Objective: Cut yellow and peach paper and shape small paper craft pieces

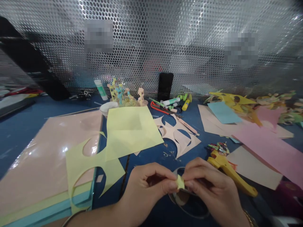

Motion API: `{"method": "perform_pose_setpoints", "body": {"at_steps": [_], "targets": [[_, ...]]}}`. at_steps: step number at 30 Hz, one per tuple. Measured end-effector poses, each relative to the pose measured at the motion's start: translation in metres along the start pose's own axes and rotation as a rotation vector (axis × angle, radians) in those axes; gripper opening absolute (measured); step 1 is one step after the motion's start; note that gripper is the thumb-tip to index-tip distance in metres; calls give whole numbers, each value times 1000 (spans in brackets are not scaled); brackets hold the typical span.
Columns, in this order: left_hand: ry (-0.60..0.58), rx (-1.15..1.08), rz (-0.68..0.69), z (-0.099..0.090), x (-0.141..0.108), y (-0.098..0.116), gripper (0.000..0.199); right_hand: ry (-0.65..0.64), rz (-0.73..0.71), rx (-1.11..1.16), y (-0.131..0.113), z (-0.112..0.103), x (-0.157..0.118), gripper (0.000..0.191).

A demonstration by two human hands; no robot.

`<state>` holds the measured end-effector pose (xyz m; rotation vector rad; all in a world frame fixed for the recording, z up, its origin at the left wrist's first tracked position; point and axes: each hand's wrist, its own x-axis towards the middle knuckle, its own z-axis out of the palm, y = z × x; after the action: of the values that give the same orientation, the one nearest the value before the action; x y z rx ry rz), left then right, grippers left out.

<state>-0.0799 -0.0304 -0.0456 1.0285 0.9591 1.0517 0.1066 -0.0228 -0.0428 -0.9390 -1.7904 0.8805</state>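
My left hand (pixel 148 184) and my right hand (pixel 204 184) meet low in the view, their fingertips pinching a small piece of yellow paper (pixel 180 182) from both sides. Beneath the hands lies a ring of clear tape (pixel 187 205), partly hidden by my fingers. Nearest my right hand is a yellow-handled cutting tool (pixel 228 170). To the left of my left hand lies a pale yellow sheet with curved cut-outs (pixel 94 167), overlapping a plain pale yellow sheet (pixel 132 132).
Stacked pink and teal card (pixel 40 164) fills the left. Cut pink paper (pixel 177 135) lies ahead. Along the back stand paper sculptures (pixel 119 93), a glue stick (pixel 101 90), an upright phone (pixel 165 86) and an orange box cutter (pixel 161 108). Coloured sheets cover the right. A perforated metal wall (pixel 151 41) rises behind.
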Motion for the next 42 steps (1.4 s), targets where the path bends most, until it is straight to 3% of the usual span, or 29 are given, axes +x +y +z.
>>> {"method": "perform_pose_setpoints", "body": {"at_steps": [5, 10, 15, 28, 31, 35, 42], "targets": [[19, 108, 120, -2, 1, 3, 9, 16, 97, 79, 1, 4, -1, 8], [6, 89, 99, 1, 1, 3, 9, 21, 137, 73, 2, 6, -1, 11], [27, 85, 25, 2, 0, 3, 5, 30, 66, 1, 0, 5, 0, 12], [-23, 181, 95, 3, -2, 6, 10, 38, -36, -91, -2, 8, -6, 14], [2, 140, 93, 3, -2, 5, 4, 80, -54, -113, -3, 8, -6, 14], [38, 133, 106, 3, -3, 3, 12, 161, -64, -179, -2, 9, -6, 13], [62, 208, 70, 2, -2, 4, 7, 89, -128, -188, -3, 7, -6, 12]]}}
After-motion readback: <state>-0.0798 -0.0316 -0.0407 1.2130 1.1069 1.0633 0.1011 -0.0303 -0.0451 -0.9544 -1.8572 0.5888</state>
